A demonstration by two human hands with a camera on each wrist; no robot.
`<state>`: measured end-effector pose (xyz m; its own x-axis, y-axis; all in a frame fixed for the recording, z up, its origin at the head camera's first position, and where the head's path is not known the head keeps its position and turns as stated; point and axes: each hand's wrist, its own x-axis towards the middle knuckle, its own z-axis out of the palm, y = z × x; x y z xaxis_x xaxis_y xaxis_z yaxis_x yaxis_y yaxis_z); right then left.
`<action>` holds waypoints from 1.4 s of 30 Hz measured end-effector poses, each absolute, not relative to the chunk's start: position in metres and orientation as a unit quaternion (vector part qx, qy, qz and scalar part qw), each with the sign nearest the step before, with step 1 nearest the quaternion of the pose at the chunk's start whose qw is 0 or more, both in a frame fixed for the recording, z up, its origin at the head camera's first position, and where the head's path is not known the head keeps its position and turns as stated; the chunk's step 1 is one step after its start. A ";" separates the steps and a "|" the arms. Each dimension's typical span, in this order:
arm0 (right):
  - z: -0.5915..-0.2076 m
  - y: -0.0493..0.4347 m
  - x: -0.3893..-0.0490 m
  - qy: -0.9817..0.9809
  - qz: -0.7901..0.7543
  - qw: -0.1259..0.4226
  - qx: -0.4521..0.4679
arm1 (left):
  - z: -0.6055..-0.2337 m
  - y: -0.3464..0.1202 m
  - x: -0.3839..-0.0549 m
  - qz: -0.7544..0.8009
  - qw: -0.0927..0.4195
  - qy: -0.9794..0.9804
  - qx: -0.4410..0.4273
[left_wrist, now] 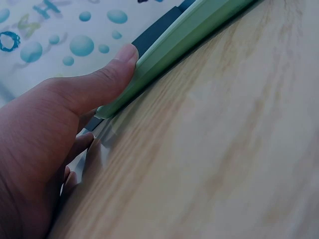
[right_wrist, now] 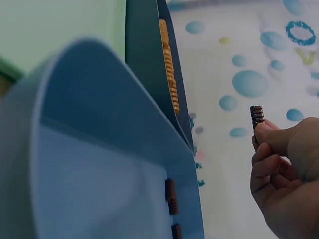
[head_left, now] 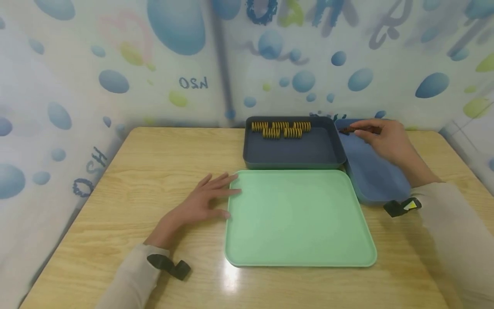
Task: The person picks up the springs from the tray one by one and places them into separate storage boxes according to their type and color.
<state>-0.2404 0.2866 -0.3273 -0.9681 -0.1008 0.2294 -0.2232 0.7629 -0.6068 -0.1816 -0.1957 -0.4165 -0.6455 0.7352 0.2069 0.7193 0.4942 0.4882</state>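
Observation:
My right hand (head_left: 387, 136) pinches a dark brown coil spring (right_wrist: 256, 114) between thumb and fingers, above the far end of the blue tray (head_left: 376, 171). In the right wrist view, more brown springs (right_wrist: 171, 191) lie inside that tray along its far wall. Several yellow coil springs (head_left: 292, 133) sit in two rows at the back of the dark grey tray (head_left: 289, 150). My left hand (head_left: 198, 201) is at the left edge of the light green tray (head_left: 297, 219), fingers spread and extended, with the fingertips over its rim. The left wrist view shows the thumb against the rim.
All three trays stand on a wooden table (head_left: 185, 150). The dark grey tray is behind the green one, and the blue tray adjoins both on the right. Behind the table hangs a white backdrop (head_left: 135, 98) with blue and green spots.

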 end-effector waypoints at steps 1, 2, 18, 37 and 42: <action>-0.328 0.289 -0.242 -0.935 0.332 0.094 0.086 | -0.417 -0.196 -0.182 0.276 0.014 0.864 0.421; -0.329 0.292 -0.245 -0.934 0.332 0.095 0.087 | -0.417 -0.196 -0.181 0.276 0.014 0.864 0.420; -0.336 0.322 -0.275 -0.956 0.280 0.063 0.064 | -0.417 -0.198 -0.182 0.271 0.008 0.864 0.423; -0.368 0.337 -0.301 -0.971 0.227 0.021 0.073 | -0.417 -0.197 -0.180 0.272 0.015 0.866 0.420; -0.376 0.338 -0.306 -0.973 0.217 0.028 0.073 | -0.417 -0.197 -0.180 0.270 0.015 0.867 0.419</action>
